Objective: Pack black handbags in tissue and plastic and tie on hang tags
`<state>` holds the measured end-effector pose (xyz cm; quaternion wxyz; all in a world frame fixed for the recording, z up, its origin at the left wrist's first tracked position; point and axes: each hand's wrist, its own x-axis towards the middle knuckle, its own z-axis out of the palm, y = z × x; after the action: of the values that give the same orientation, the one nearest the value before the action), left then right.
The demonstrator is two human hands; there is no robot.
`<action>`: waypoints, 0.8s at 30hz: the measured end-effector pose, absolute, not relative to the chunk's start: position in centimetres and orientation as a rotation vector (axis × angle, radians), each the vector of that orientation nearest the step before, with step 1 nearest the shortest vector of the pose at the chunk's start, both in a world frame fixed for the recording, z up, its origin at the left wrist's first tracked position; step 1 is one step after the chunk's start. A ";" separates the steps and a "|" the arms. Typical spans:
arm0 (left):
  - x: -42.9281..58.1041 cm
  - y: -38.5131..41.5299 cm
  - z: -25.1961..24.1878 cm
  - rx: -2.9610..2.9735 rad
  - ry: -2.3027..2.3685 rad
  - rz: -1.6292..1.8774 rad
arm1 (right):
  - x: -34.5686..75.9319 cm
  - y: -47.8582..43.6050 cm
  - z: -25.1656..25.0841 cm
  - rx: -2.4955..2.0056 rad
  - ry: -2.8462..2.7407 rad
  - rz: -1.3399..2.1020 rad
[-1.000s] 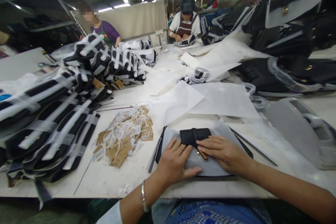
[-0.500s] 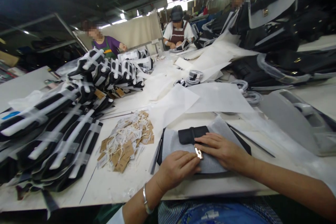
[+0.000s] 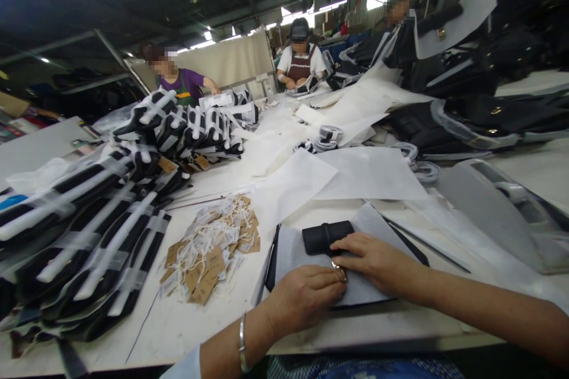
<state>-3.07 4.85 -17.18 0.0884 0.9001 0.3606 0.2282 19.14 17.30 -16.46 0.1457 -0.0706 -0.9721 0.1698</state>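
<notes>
On the table in front of me lies a black bag (image 3: 411, 249), mostly hidden under a grey protective sheet (image 3: 296, 246). A small black flap with a strap (image 3: 317, 238) rests on the sheet. My left hand (image 3: 304, 296) comes from the lower left, its fingers bent together over a shiny gold clasp (image 3: 340, 273) below the strap. My right hand (image 3: 382, 263) reaches in from the right. Its fingertips press at the clasp's upper end, near the strap. The fingers cover much of the clasp, and the undersides of both hands are hidden.
A heap of brown tags with strings (image 3: 208, 266) lies left of the bag. Wrapped black bags (image 3: 102, 237) are piled farther left. White sheets (image 3: 368, 172), coiled straps (image 3: 326, 137) and more black bags (image 3: 413, 121) cover the table beyond. Several people work across it.
My left hand has shifted up and over the gold clasp, covering more of it. My right fingertips stay beside it. The whole view has tilted up slightly.
</notes>
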 end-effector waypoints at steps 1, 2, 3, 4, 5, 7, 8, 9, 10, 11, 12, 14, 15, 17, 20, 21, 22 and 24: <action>-3.1 4.9 -17.2 2.669 1.061 0.694 | 18.8 17.4 -15.9 -0.167 -2.807 0.519; -3.1 4.9 -17.2 2.660 1.053 0.719 | 18.4 17.6 -15.4 -0.131 -2.825 0.558; -3.1 4.9 -17.2 2.655 1.049 0.749 | 18.0 17.7 -15.0 -0.097 -2.849 0.601; -3.1 4.8 -17.3 2.654 1.050 0.778 | 17.6 17.9 -14.7 -0.071 -2.872 0.638; -3.1 4.8 -17.3 2.656 1.053 0.795 | 17.2 18.1 -14.5 -0.055 -2.892 0.666; -3.1 4.7 -17.3 2.675 1.062 0.809 | 16.5 18.5 -14.5 -0.041 -2.924 0.689; -3.1 4.7 -17.3 2.685 1.068 0.809 | 16.2 18.7 -14.6 -0.043 -2.937 0.681; -3.1 4.6 -17.2 2.694 1.071 0.814 | 16.0 18.9 -14.8 -0.048 -2.948 0.664; -3.1 4.6 -17.2 2.700 1.072 0.822 | 15.9 19.0 -15.0 -0.062 -2.962 0.647; -3.1 4.6 -17.2 2.705 1.073 0.829 | 15.8 19.0 -15.2 -0.084 -2.974 0.626; -3.1 4.6 -17.2 2.708 1.075 0.838 | 15.8 19.0 -15.4 -0.111 -2.986 0.603; -3.1 4.6 -17.3 2.724 1.071 0.839 | 15.8 18.5 -15.6 -0.179 -3.005 0.555; -3.0 4.7 -17.3 2.741 1.065 0.851 | 15.9 18.2 -15.6 -0.223 -3.010 0.529; -2.9 4.9 -17.5 2.790 1.053 0.889 | 15.9 17.1 -15.5 -0.330 -3.014 0.463; -2.6 5.3 -17.8 2.891 1.048 0.973 | 15.7 15.7 -15.2 -0.489 -3.027 0.318; -2.6 5.5 -17.9 2.932 1.059 0.998 | 15.7 15.4 -15.2 -0.516 -3.032 0.279; -2.5 5.6 -18.1 2.972 1.077 1.008 | 15.7 15.2 -15.2 -0.525 -3.031 0.253; -2.6 5.8 -18.7 3.038 1.135 1.001 | 15.8 15.2 -15.4 -0.510 -3.002 0.247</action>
<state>-2.59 5.78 -18.69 -0.1260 0.8880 0.3316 0.2925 15.84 15.18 -15.39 0.0431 -0.1667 -0.9818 0.0808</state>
